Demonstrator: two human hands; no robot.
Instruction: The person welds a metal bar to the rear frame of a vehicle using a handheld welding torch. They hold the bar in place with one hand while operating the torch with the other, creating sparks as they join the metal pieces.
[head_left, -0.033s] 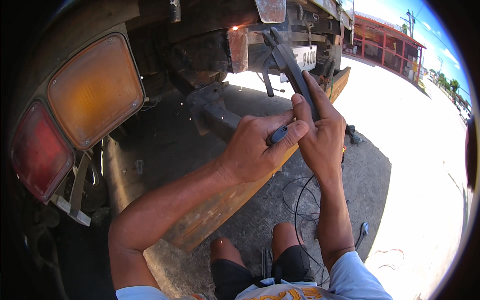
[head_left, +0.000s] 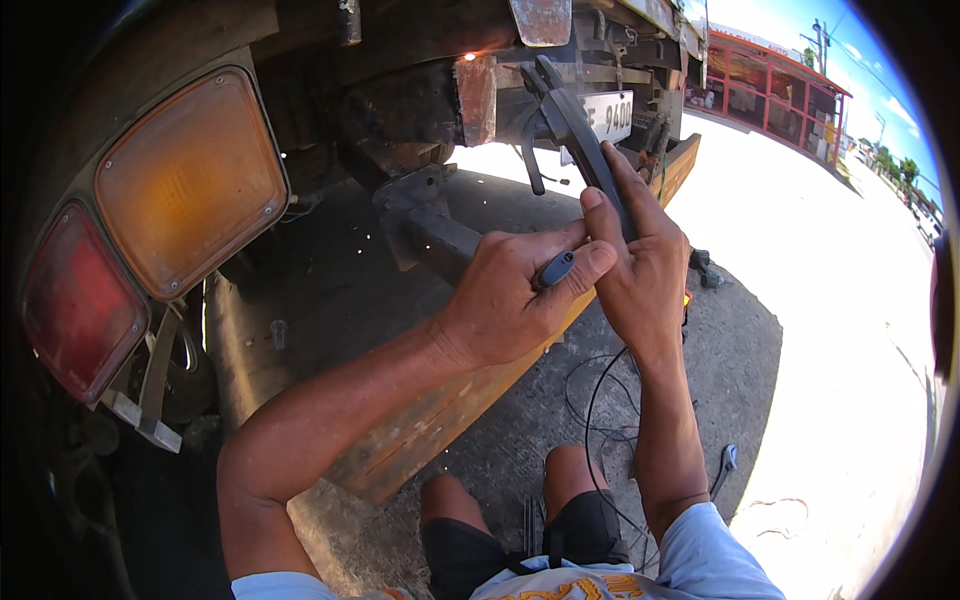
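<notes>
My right hand (head_left: 645,255) is wrapped round a black welding electrode holder (head_left: 580,135), jaws pointing up and away from me. A bright orange weld spot (head_left: 470,57) glows at the top edge of a rusty metal plate (head_left: 478,100) under the vehicle's rear, left of the jaws. The electrode itself is hard to make out. Touching the right hand, my left hand (head_left: 515,295) is closed round a dark handle with an oval end (head_left: 555,268); the rest of that handle is hidden. Small sparks (head_left: 365,248) fall below the weld.
An amber and red tail light (head_left: 185,185) is close on the left. A dark steel bracket (head_left: 430,215) and a long wooden plank (head_left: 400,450) lie below my arms. Black cable (head_left: 592,430) trails over the concrete, near a wrench (head_left: 727,462). A red-framed building (head_left: 770,90) stands beyond.
The electrode holder has shifted very slightly left, and the falling sparks are in different places. My left hand has hardly moved.
</notes>
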